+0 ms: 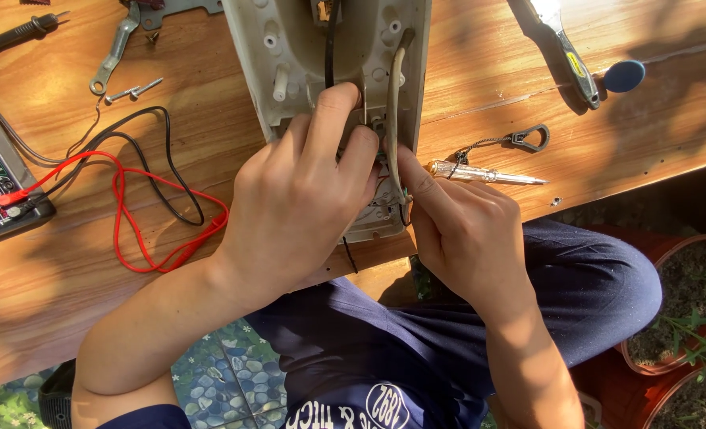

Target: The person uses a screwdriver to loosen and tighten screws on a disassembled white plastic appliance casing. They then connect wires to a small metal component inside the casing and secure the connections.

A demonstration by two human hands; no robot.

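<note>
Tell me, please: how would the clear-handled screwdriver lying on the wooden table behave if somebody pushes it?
The screwdriver has a round, slim handle and lies flat on the table, so it would probably roll sideways. It looks small and likely light. Its metal shaft should stay stiff. It lies beside the right hand, so a nudge seems easy.

Hard sunlight is falling across the wooden table [67, 262], casting leafy shadows at right; everything is staying sharp, without blur.
</note>
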